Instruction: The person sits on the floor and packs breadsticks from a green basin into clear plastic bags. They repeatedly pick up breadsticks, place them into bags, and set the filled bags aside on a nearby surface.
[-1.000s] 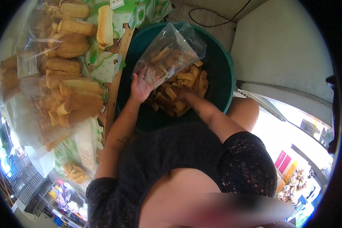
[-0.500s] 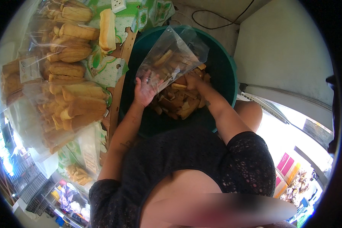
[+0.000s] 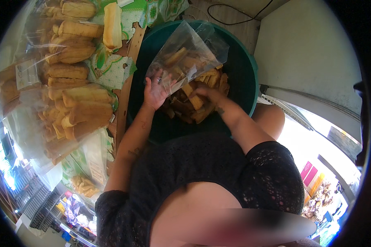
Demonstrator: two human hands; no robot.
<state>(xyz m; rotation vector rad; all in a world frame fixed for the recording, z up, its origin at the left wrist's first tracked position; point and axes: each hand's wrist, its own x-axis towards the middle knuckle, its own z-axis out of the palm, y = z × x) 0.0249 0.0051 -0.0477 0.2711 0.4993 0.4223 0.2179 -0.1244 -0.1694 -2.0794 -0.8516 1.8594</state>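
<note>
A clear plastic bag (image 3: 193, 47) with some bread pieces in it lies tilted over a large round green tub (image 3: 248, 61). My left hand (image 3: 156, 94) holds up the bag's near side, its fingers spread and seen through the plastic, the thumb outside. Down in the tub, beside the bag, my right hand (image 3: 207, 93) has its fingers closed on a long brown-crusted piece of bread (image 3: 192, 98); its fingertips are partly hidden. A heap of similar cut bread pieces (image 3: 205, 114) fills the middle of the tub.
On the left, a table with a green-and-white patterned cloth (image 3: 119, 68) bears large clear bags of bread loaves (image 3: 80, 109) and a single pale loaf (image 3: 112, 26). Its wooden edge (image 3: 132, 53) borders the tub. A pale panel (image 3: 305, 57) stands right; a dark cable (image 3: 231, 22) lies behind.
My right hand has come back from beside the bag's lower edge, slightly toward me and left, onto a bread piece. My left hand still supports the bag, nearly in place.
</note>
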